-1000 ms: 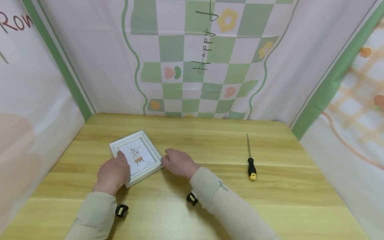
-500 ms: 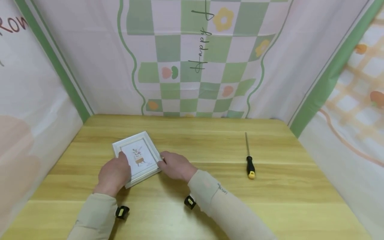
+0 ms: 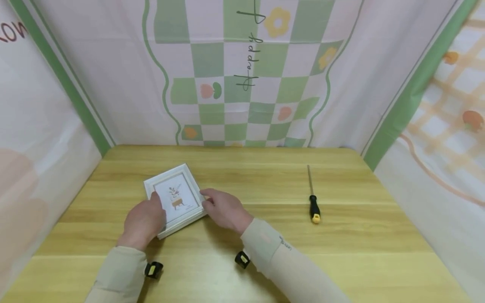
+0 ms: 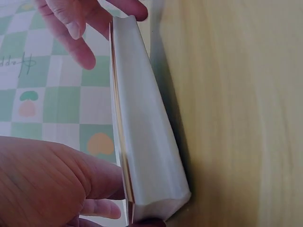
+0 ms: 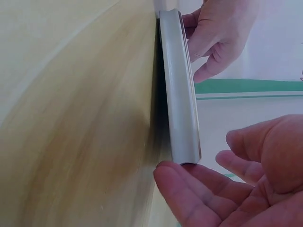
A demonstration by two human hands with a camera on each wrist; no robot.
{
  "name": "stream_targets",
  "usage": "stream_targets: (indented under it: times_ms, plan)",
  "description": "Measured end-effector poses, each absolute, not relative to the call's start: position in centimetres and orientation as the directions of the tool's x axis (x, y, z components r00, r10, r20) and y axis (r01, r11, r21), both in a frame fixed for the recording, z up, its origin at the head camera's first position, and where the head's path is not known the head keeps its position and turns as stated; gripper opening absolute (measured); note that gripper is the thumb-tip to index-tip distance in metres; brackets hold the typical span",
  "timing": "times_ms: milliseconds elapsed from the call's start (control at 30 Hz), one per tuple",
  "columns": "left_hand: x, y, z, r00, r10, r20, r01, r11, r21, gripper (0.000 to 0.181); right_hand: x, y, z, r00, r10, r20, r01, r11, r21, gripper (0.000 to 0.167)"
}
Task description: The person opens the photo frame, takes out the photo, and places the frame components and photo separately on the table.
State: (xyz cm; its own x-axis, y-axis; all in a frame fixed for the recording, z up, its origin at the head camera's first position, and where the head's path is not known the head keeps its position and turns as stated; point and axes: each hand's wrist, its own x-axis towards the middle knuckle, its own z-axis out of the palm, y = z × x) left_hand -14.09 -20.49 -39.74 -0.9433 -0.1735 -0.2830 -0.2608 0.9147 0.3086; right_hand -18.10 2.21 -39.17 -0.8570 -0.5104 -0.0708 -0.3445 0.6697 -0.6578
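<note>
A white picture frame (image 3: 170,225) lies face up at the left of the table, its corners turned askew to the table edges. Inside it sits a print (image 3: 178,195) of a potted plant. My left hand (image 3: 145,221) grips its lower left side, thumb over the top face and a fingertip at the underside. At the right corner is my right hand (image 3: 223,209); in the right wrist view its fingertips (image 5: 173,177) touch the frame's end, while the thumb stands apart from it. A thin brownish line runs along the frame's side in the left wrist view.
A screwdriver (image 3: 314,208) with a black and yellow handle lies at the right of the wooden table (image 3: 360,244), shaft pointing away. Printed cloth (image 3: 242,75) hangs behind the table and along both sides.
The frame has shifted slightly right across the table with both hands. My right thumb and index finger have moved at its right corner. The head view has turned a little to the right.
</note>
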Motion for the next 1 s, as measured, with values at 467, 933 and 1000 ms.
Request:
stream_targets:
  times_ms: [467,933,1000]
  plan:
    - [-14.3,-19.1,-39.6,-0.956,-0.126,-0.266,-0.205,0.934,0.292,0.065,-18.1,4.1,-38.7,-0.896,-0.436,-0.086,-0.241,0.640,-0.729,0.049]
    - [-14.3,-18.3,-39.6,-0.972,-0.074,-0.222,-0.139,0.946,0.294,0.067,-18.0,5.0,-38.2,-0.900,-0.426,-0.094,-0.231,0.648,-0.726,0.050]
    - [-14.3,-18.2,-39.6,-0.975,-0.065,-0.214,-0.128,0.947,0.294,0.067,-18.0,5.2,-38.0,-0.901,-0.421,-0.101,-0.220,0.647,-0.730,0.051]
